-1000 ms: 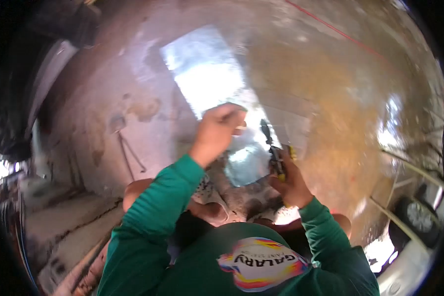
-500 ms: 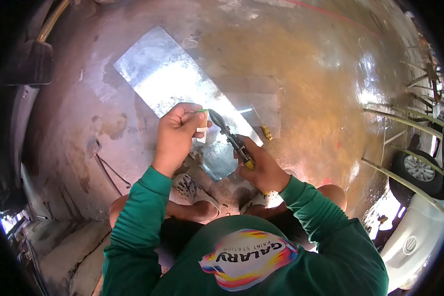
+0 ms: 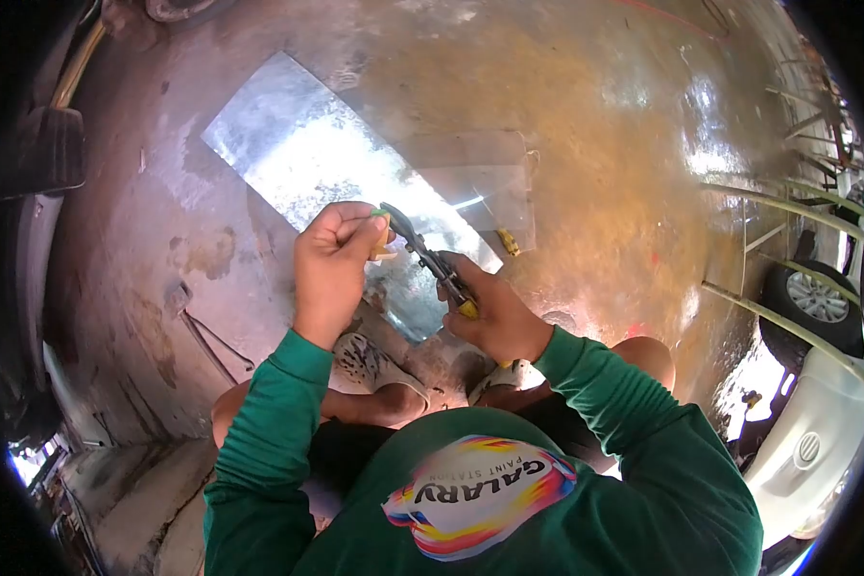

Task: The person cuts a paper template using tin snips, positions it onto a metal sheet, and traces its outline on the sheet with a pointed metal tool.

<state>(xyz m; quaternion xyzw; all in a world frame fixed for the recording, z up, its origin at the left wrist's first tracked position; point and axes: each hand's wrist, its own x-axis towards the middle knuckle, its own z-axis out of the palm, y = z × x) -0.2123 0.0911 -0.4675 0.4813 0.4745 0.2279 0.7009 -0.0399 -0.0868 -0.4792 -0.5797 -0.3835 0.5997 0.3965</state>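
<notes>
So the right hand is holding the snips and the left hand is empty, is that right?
Not quite: the left hand isn't empty. The head view shows it pinching a small piece between thumb and fingers. The right hand does hold the snips.

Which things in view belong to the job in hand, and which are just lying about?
Job in hand:
snips, in the right hand
small yellow-green piece, in the left hand
probably the metal sheet below

Seemingly lying about:
yellow thing beside the sheet
long tool on the floor
</notes>
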